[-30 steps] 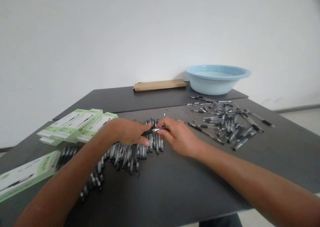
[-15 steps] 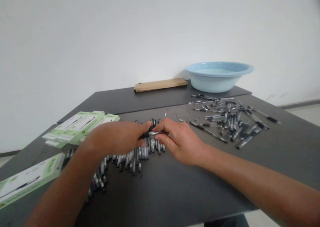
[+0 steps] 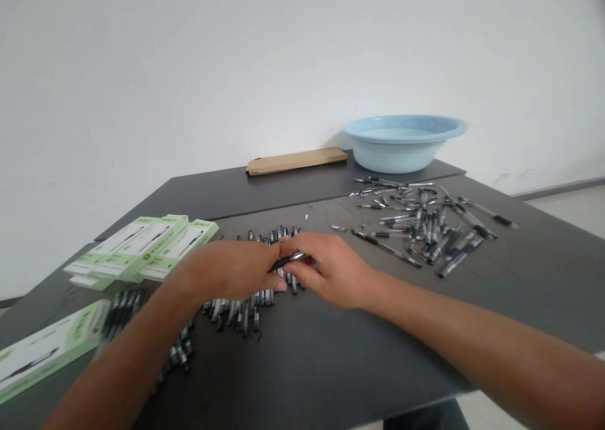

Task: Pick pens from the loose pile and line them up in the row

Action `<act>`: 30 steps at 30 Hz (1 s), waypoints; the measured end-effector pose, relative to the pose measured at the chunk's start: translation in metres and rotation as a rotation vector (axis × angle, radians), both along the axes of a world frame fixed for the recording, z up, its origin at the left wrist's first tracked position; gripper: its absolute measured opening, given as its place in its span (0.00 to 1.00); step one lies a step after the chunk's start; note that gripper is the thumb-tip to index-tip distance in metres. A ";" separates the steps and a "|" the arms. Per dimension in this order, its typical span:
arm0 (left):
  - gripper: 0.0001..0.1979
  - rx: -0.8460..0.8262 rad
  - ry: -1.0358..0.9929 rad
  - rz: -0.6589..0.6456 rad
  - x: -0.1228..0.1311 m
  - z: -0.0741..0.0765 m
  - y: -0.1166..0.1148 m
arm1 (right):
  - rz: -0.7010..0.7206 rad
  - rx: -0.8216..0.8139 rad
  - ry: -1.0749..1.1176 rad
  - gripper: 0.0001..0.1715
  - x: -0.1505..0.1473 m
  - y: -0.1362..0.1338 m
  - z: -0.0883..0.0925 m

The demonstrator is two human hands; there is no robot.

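Note:
A pen [image 3: 283,261] with a black grip and a shiny, lighter end lies slantwise between my two hands. My right hand [image 3: 338,269] pinches its lighter end with thumb and fingers. My left hand [image 3: 236,267] is closed about the black end, thumb below; its other fingers are mostly hidden. The hands touch at the fingertips. Beneath them spreads a heap of short clear pen parts with black ends [image 3: 246,313], partly covered by my left hand.
Loose pens [image 3: 435,228] lie scattered on the dark table [image 3: 321,367] at right. A light-blue basin [image 3: 401,149] stands behind them, left of it a flat brown cardboard piece [image 3: 297,161]. Green-white pen boxes [image 3: 142,247] are stacked at left, another box [image 3: 51,348] nearer me.
My hands have drawn closer together around the pen, and my left thumb has dropped lower. The view has shifted slightly to the right.

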State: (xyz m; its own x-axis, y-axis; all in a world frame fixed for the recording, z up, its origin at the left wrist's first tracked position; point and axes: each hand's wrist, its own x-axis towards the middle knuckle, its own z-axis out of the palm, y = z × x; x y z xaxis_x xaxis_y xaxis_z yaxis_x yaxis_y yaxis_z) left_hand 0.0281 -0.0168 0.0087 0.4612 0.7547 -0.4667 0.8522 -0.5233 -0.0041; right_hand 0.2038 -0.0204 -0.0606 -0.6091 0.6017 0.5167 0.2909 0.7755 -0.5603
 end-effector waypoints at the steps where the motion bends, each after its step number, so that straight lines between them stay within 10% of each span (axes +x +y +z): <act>1: 0.22 -0.001 0.032 0.001 0.001 -0.001 0.000 | -0.005 0.009 -0.006 0.10 0.001 0.002 -0.002; 30: 0.46 -0.121 0.178 0.048 0.013 -0.022 0.013 | -0.218 0.060 -0.180 0.11 0.032 0.054 -0.030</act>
